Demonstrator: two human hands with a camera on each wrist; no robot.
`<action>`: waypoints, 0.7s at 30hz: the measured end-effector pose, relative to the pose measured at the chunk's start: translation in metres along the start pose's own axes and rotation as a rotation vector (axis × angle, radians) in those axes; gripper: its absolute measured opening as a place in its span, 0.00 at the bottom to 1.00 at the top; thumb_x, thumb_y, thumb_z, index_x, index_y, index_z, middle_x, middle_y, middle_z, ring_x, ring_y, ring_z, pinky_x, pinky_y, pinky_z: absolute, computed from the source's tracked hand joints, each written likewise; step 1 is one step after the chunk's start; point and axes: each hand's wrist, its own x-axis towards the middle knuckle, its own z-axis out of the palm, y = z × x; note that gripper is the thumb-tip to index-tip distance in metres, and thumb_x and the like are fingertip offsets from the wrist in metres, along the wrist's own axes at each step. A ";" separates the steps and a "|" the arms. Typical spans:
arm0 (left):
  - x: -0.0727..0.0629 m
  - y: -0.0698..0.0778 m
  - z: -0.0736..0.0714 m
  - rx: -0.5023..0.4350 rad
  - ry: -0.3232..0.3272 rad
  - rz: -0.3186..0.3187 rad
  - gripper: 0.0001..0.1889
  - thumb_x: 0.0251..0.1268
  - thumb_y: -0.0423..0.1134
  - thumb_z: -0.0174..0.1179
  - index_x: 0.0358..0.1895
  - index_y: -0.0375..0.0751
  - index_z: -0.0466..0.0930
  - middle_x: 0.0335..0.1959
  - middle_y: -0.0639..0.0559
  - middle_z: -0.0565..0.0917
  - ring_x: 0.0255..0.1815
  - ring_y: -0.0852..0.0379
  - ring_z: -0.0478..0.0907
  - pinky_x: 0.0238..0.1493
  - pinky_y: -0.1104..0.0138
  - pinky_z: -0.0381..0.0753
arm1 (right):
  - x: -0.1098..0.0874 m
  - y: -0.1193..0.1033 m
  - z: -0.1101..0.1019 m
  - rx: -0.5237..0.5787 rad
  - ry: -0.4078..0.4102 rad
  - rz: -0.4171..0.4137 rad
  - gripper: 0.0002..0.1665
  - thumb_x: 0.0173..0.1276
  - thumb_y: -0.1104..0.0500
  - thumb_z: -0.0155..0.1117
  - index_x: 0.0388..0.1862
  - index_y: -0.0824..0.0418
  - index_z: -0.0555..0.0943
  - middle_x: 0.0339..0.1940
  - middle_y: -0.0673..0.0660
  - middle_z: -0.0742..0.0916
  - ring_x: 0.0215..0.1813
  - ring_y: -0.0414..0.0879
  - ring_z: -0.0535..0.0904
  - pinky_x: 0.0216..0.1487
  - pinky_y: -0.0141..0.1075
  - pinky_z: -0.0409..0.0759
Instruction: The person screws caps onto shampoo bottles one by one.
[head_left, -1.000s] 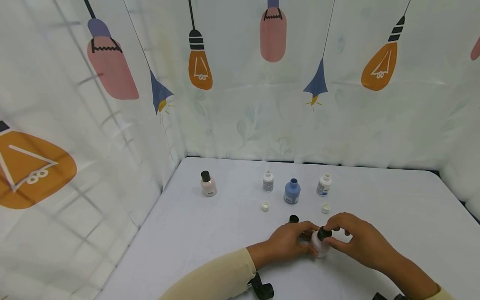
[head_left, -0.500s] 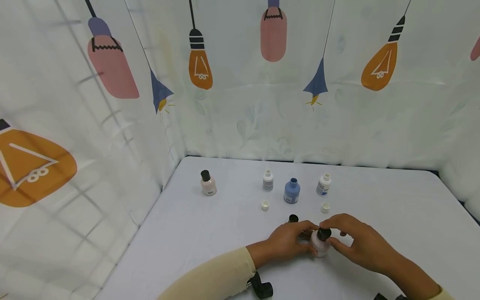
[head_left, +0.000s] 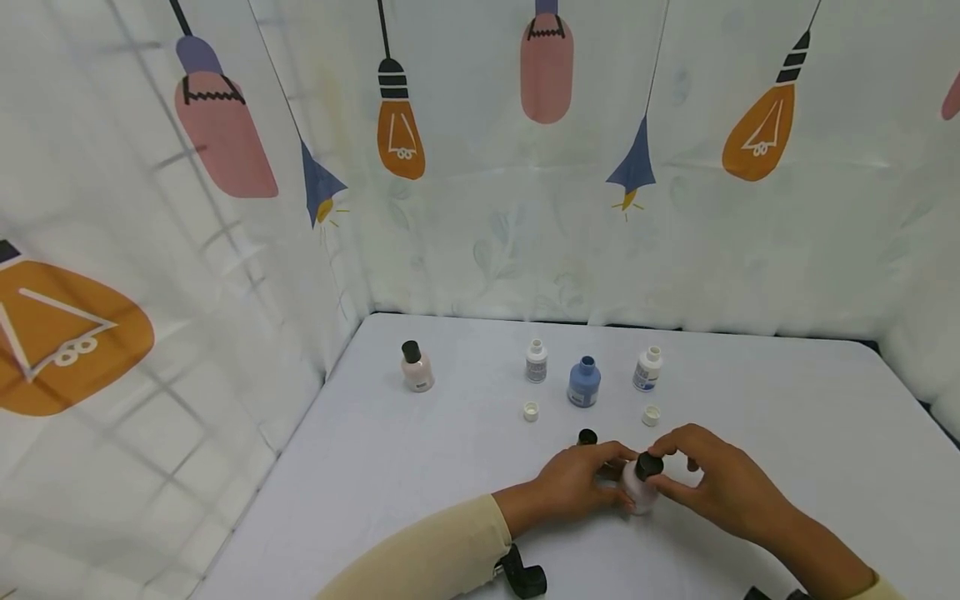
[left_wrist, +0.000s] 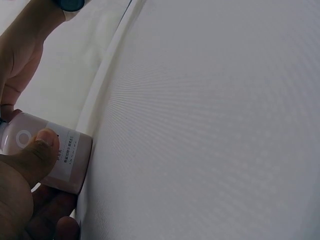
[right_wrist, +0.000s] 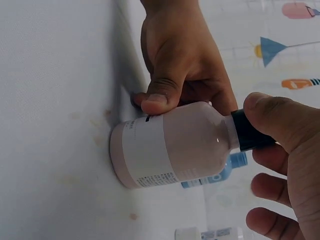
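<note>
A pale pink bottle [right_wrist: 195,137] with a white label stands upright on the table in front of me. My left hand [head_left: 573,483] grips its body from the left, the thumb lying across the label in the left wrist view. The fingertips and thumb of my right hand [head_left: 723,483] pinch the black cap [right_wrist: 247,131] on the bottle's neck. Just behind my left hand, another black cap [head_left: 587,437] shows; what lies below it is hidden by the hand.
Farther back stand two small white bottles [head_left: 536,362] [head_left: 647,370] and a blue bottle [head_left: 584,382], all uncapped. Two white caps [head_left: 531,412] [head_left: 651,416] lie in front. At the far left is a pink bottle [head_left: 417,369] with a black cap.
The right fingers have shifted slightly around the black cap, loosening and closing on it again. The left hand and the bottle have stayed in place.
</note>
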 end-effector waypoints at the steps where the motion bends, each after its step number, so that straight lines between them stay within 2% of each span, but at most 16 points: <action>1: 0.000 0.000 0.000 0.002 0.001 0.002 0.29 0.63 0.50 0.72 0.68 0.59 0.75 0.59 0.68 0.82 0.58 0.77 0.75 0.57 0.77 0.72 | 0.000 0.000 -0.001 0.003 0.001 -0.009 0.34 0.49 0.59 0.87 0.52 0.43 0.80 0.50 0.41 0.83 0.37 0.36 0.74 0.26 0.26 0.74; 6: -0.001 -0.001 0.000 -0.007 -0.003 0.009 0.30 0.63 0.50 0.72 0.68 0.58 0.74 0.59 0.67 0.83 0.58 0.76 0.75 0.57 0.77 0.72 | 0.003 0.001 -0.005 0.036 0.007 -0.123 0.42 0.48 0.63 0.87 0.62 0.46 0.79 0.57 0.43 0.82 0.46 0.36 0.78 0.36 0.24 0.76; 8: -0.001 -0.001 0.000 -0.008 -0.005 0.006 0.30 0.63 0.50 0.72 0.68 0.57 0.74 0.59 0.67 0.83 0.59 0.76 0.75 0.57 0.77 0.72 | 0.003 0.001 -0.007 0.049 -0.001 -0.161 0.41 0.48 0.67 0.85 0.61 0.47 0.81 0.57 0.42 0.83 0.52 0.37 0.79 0.41 0.25 0.78; 10: -0.001 -0.001 0.000 -0.008 -0.006 0.002 0.30 0.63 0.50 0.72 0.68 0.57 0.74 0.59 0.66 0.83 0.59 0.76 0.75 0.57 0.77 0.72 | 0.003 0.001 -0.008 0.051 -0.010 -0.170 0.39 0.48 0.68 0.84 0.59 0.46 0.82 0.55 0.40 0.84 0.55 0.37 0.79 0.41 0.26 0.79; 16: -0.002 0.000 0.000 -0.007 -0.011 -0.005 0.30 0.63 0.51 0.71 0.68 0.59 0.74 0.60 0.67 0.82 0.59 0.76 0.75 0.57 0.77 0.72 | 0.004 0.002 -0.006 0.043 0.014 -0.131 0.33 0.46 0.65 0.87 0.49 0.43 0.84 0.48 0.37 0.84 0.48 0.34 0.79 0.36 0.30 0.80; 21: -0.001 0.000 -0.001 0.000 -0.010 0.006 0.30 0.64 0.51 0.71 0.68 0.59 0.74 0.61 0.67 0.82 0.59 0.76 0.75 0.56 0.77 0.72 | 0.006 0.003 -0.004 0.010 0.046 -0.132 0.32 0.42 0.64 0.88 0.44 0.43 0.82 0.44 0.36 0.83 0.43 0.33 0.79 0.37 0.25 0.77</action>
